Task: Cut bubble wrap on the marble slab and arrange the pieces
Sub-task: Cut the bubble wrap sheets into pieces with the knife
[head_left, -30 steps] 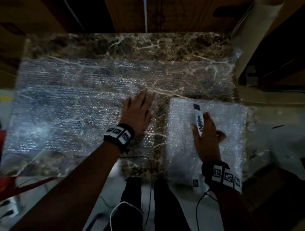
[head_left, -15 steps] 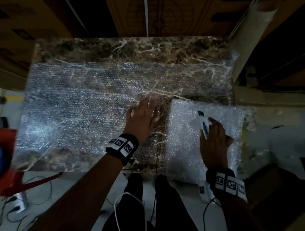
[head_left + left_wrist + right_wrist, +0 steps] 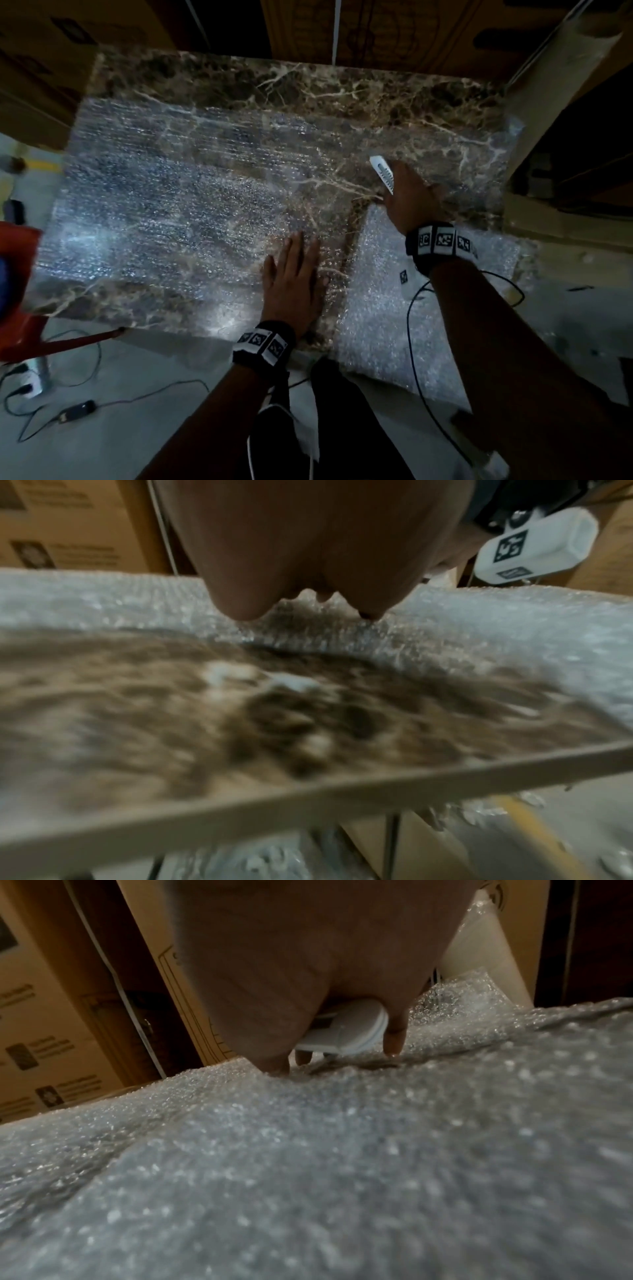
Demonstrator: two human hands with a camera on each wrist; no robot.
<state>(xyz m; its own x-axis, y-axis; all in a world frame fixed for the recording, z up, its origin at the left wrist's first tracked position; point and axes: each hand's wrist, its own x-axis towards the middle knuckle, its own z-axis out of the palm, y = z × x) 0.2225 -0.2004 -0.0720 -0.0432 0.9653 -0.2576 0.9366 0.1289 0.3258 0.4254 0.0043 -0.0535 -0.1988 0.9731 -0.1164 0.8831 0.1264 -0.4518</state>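
A wide sheet of clear bubble wrap (image 3: pixel 164 205) covers most of the brown marble slab (image 3: pixel 308 78). A stack of cut bubble wrap pieces (image 3: pixel 394 325) lies on the slab's near right corner and hangs over its front edge. My left hand (image 3: pixel 294 277) lies flat with straight fingers on the big sheet, near its right end. My right hand (image 3: pixel 407 195) holds a white utility knife (image 3: pixel 383 173) at the far edge of the stack. The knife (image 3: pixel 342 1031) shows under the palm in the right wrist view, fingertips touching the wrap (image 3: pixel 308 1150). The blade is hidden.
A roll of bubble wrap (image 3: pixel 561 89) leans at the slab's far right corner. Cardboard boxes (image 3: pixel 376 27) stand behind the slab. A red stool (image 3: pixel 20 294) sits at the left, with cables and an adapter (image 3: pixel 75 411) on the floor below.
My right hand has moved forward with the knife from the middle of the cut stack to its far edge. My left hand has slid back toward the slab's near edge.
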